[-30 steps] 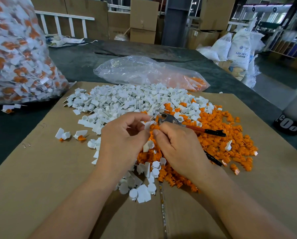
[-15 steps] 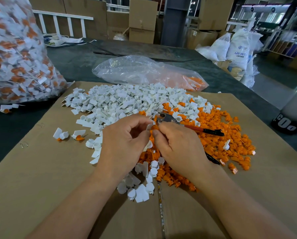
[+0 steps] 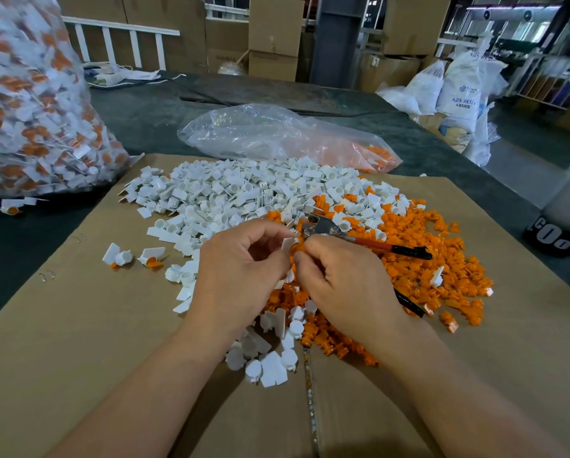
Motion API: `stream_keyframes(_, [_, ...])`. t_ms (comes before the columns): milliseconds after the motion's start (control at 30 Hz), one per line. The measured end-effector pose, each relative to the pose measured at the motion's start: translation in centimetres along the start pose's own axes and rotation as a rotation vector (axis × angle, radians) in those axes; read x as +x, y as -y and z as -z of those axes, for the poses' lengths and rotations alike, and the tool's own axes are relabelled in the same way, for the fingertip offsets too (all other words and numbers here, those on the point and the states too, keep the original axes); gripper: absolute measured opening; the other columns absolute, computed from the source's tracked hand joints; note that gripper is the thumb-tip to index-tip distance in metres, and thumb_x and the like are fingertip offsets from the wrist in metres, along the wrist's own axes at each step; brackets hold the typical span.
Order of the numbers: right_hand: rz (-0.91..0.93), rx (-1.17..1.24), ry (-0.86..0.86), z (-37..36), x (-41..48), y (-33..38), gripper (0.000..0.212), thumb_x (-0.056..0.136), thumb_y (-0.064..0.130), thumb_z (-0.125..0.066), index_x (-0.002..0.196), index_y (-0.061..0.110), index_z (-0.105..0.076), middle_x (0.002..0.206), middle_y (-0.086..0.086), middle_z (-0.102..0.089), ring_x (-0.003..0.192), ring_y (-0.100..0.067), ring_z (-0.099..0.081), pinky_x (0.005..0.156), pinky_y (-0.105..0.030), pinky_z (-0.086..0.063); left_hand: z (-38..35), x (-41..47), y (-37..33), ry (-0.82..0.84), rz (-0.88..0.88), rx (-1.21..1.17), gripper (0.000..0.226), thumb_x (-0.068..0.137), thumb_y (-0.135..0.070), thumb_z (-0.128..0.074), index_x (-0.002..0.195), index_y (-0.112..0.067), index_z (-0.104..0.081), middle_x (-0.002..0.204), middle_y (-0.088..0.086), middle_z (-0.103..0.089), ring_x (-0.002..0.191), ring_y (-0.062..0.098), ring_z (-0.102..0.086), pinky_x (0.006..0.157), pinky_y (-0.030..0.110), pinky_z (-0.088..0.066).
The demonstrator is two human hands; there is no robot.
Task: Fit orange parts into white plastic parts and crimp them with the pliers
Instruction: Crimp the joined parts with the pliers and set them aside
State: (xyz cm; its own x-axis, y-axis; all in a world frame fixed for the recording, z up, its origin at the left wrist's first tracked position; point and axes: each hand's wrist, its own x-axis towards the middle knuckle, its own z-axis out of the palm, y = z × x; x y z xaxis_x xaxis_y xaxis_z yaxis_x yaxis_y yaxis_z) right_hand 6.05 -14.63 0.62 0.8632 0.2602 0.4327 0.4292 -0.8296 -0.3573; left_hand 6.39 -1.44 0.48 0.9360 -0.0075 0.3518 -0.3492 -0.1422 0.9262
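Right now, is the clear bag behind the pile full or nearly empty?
Nearly empty. The clear bag lies collapsed and flat, with only a few orange parts in its right end.

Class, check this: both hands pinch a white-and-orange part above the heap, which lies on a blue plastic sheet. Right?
No. The head view shows the heap on brown cardboard, not blue plastic. The left hand and right hand do pinch the white-and-orange part above it.

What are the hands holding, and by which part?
The left hand pinches a white plastic part, its flat tab sticking out; the right hand pinches an orange part, mostly hidden.
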Motion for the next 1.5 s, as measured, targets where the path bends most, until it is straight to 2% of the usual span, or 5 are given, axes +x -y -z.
stream_keyframes(233, [0.079,-0.078,0.071,0.3,0.2,-0.1,0.026,0.091,0.034,-0.024,0.074,0.019,-0.038,0.063,0.011,-0.028,0.062,-0.012,-0.034,0.056,-0.028,-0.024,0.2,0.0,-0.2,-0.026,0.039,0.005,0.022,0.081,-0.006,-0.067,0.067,-0.023,-0.068,0.059,0.0,-0.065,0.05,0.008,-0.06,0.049,0.016,-0.049])
stream_keyframes(767, [0.07,-0.026,-0.135,0.1,-0.1,-0.2,0.021,0.085,0.019,-0.051,0.066,0.009,-0.052,0.055,-0.002,-0.049,0.048,-0.017,-0.044,0.042,-0.032,-0.034,0.2,0.3,-0.4,0.032,0.173,-0.089,0.025,0.076,0.006,-0.068,0.061,-0.014,-0.066,0.051,0.002,-0.062,0.047,0.012,-0.061,0.046,0.016,-0.049])
stream_keyframes(1033, [0.11,0.108,-0.031,0.0,0.0,-0.7,0.023,0.089,0.028,-0.041,0.074,0.013,-0.051,0.062,0.009,-0.04,0.057,-0.011,-0.042,0.051,-0.027,-0.032,0.3,0.3,-0.5,-0.001,0.188,-0.034,0.027,0.077,0.004,-0.065,0.059,-0.016,-0.065,0.055,0.007,-0.063,0.049,0.013,-0.063,0.049,0.019,-0.052])
stream_keyframes(1200, [0.09,0.338,-0.105,0.4,0.2,-1.2,0.027,0.079,0.038,-0.061,0.095,0.016,-0.062,0.081,0.013,-0.055,0.074,-0.004,-0.054,0.064,-0.018,-0.045,1.1,1.0,-1.0,0.062,0.442,-0.374,0.025,0.074,0.013,-0.059,0.054,-0.003,-0.061,0.045,0.005,-0.055,0.04,0.012,-0.054,0.039,0.017,-0.044])
stream_keyframes(1500, [0.168,0.536,-0.124,-0.2,0.3,-1.2,0.036,0.077,0.02,-0.067,0.11,0.03,-0.058,0.091,0.023,-0.061,0.086,-0.001,-0.062,0.076,-0.022,-0.052,1.6,1.1,-1.3,0.153,0.543,-0.404,0.031,0.072,0.01,-0.06,0.049,-0.009,-0.068,0.045,0.002,-0.055,0.036,0.009,-0.048,0.032,0.014,-0.034])
